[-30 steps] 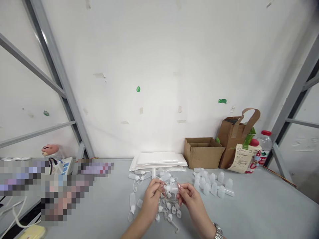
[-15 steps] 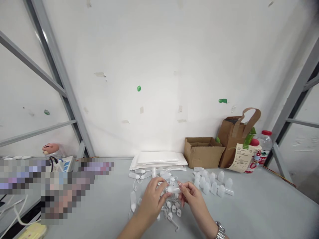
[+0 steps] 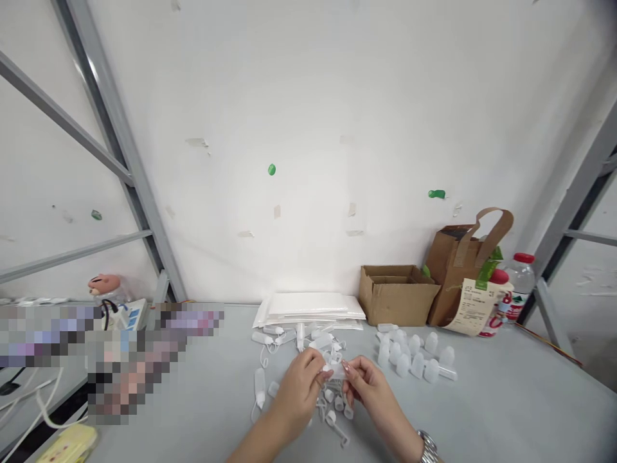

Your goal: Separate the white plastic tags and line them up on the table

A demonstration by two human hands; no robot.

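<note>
Between my two hands is a small translucent plastic bottle [image 3: 336, 371]. My left hand [image 3: 299, 389] is closed on its left end, thumb and fingers pinched together. My right hand [image 3: 370, 386] grips the other end with thumb and forefinger. Fingers cover much of the bottle, so its ends are hidden. Just below my hands lie several loose white caps with tails, one cap [image 3: 331, 418] among them. Similar small bottles with cords surround my left hand, including one bottle [image 3: 259, 386] to its left. To the right of my right hand stands a group of frosted domed pieces [image 3: 403, 365].
A stack of white envelopes [image 3: 311, 305] lies against the wall. Behind the domed pieces are an open cardboard box [image 3: 398, 302], a brown paper bag [image 3: 446, 270] and a red-capped bottle [image 3: 520, 276]. A yellow pouch [image 3: 70, 444] and cables are at far left.
My hands have drawn slightly closer together around the bottle, and the fingers now cover more of it. The whole view has shifted slightly.
</note>
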